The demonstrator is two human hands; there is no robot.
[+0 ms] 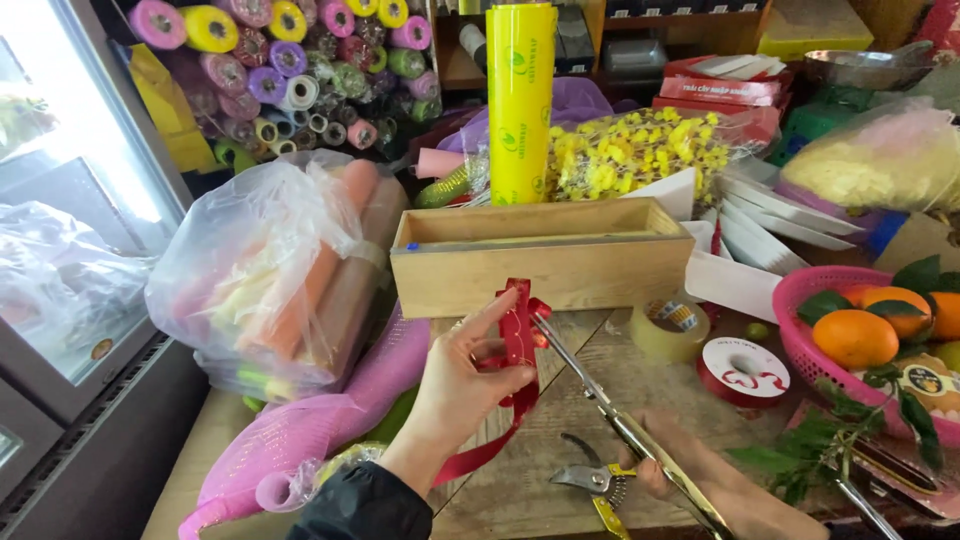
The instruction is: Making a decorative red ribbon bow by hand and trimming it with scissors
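Observation:
My left hand (462, 385) pinches a folded length of red ribbon (518, 340) in front of a long wooden box (540, 255); the ribbon's tail trails down past my wrist. My right hand (700, 475) grips long scissors (600, 400) with gold handles, whose blades point up-left and touch the ribbon's folded loops. A red ribbon spool (742, 372) lies flat on the wooden table to the right of the scissors.
A roll of clear tape (668, 328) sits by the box. Pruning shears (598, 482) lie near the front edge. A pink basket (800, 330) holds oranges at the right. A plastic bag of paper rolls (275, 270) and pink mesh (300, 430) crowd the left. A tall yellow wrap roll (520, 100) stands behind.

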